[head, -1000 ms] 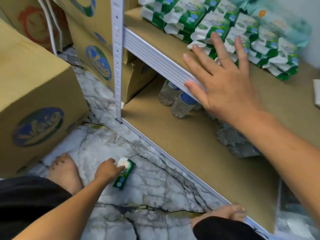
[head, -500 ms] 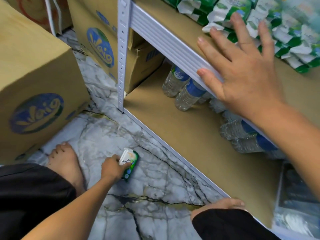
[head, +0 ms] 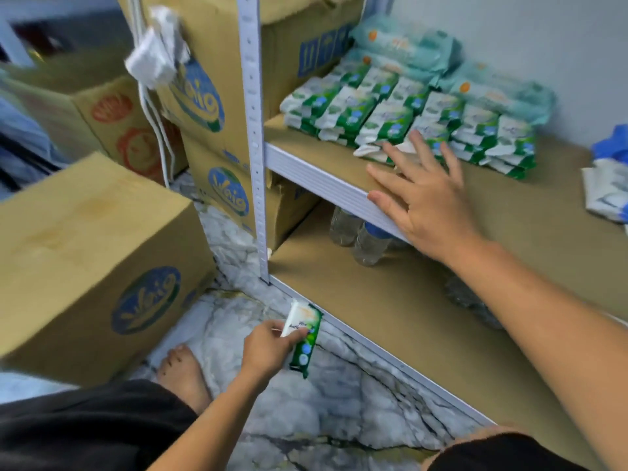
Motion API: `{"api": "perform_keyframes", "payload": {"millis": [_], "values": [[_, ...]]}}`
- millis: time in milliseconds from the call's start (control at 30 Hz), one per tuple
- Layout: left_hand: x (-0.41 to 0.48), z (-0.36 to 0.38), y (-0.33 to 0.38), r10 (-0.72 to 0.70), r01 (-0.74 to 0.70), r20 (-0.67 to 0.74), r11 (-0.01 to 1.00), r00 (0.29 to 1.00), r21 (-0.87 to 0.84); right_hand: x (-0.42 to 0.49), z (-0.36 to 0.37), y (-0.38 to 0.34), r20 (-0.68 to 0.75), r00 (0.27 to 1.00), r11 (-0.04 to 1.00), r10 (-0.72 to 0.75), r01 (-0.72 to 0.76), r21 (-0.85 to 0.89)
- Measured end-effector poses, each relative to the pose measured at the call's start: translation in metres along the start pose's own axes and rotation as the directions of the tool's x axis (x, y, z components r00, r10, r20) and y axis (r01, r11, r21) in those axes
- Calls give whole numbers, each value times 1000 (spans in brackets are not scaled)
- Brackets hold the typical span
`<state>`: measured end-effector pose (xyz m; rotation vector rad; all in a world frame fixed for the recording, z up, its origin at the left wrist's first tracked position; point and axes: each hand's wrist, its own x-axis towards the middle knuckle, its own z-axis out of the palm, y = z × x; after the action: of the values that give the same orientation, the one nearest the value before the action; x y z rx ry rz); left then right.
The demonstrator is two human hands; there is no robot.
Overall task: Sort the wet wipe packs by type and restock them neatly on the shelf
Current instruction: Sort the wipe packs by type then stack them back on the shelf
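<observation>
The grip of your left hand (head: 268, 345) is pinched shut on one small green and white wet wipe pack (head: 304, 338), held between thumb and fingers. A second ago that pack lay flat on the grey marble floor (head: 339, 402). Now it is up in the air, just by the front edge of the bottom shelf board (head: 373, 307). So the pack from the floor is picked up, and I think it goes next to its twins.

Your right hand (head: 424, 202) holds nothing. It lies flat with fingers spread on the front edge of the brown upper shelf (head: 543, 215), as before. Its fingertips are at the front row of green and white packs (head: 390, 120). Behind that row, by the back edge, lie bigger pale blue-green packs (head: 407, 52).

Clear water bottles (head: 367, 243) lie on the bottom board. Brown cardboard boxes (head: 85, 260) stand on the floor at the left. Some blue and white packs (head: 605, 192) sit at the upper shelf's right edge.
</observation>
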<state>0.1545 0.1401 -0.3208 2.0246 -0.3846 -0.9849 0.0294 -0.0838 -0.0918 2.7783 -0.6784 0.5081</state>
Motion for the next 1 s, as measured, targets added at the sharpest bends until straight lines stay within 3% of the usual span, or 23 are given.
{"api": "perform_keyframes", "payload": {"millis": [67, 200, 333, 467, 600, 867, 933, 1000], "values": [[-16, -22, 39, 99, -100, 14, 995, 995, 12, -19, -7, 3, -22, 993, 983, 116, -112, 147], [-61, -57, 115, 238, -236, 23, 970, 971, -56, -70, -29, 26, 84, 954, 939, 287, -297, 173], [-115, -62, 184, 354, -341, 76, 930, 932, -138, -128, -56, 61, 231, 791, 795, 566, -598, 104], [-139, -42, 244, 435, -425, 127, 900, 892, -97, -161, -68, 84, 367, 656, 710, 659, -704, -19], [-149, 5, 298, 494, -492, 156, 869, 855, -51, -170, -71, 85, 359, 671, 713, 649, -701, 20], [-132, 95, 334, 478, -482, 63, 864, 876, 145, -175, -71, 90, 329, 722, 753, 609, -656, 47], [-127, 102, 330, 544, -520, 20, 790, 839, 324, -177, -71, 90, 323, 733, 759, 598, -647, 64], [-125, 103, 326, 660, -561, 3, 636, 751, 530, -177, -70, 90, 319, 738, 763, 595, -643, 65]]}}
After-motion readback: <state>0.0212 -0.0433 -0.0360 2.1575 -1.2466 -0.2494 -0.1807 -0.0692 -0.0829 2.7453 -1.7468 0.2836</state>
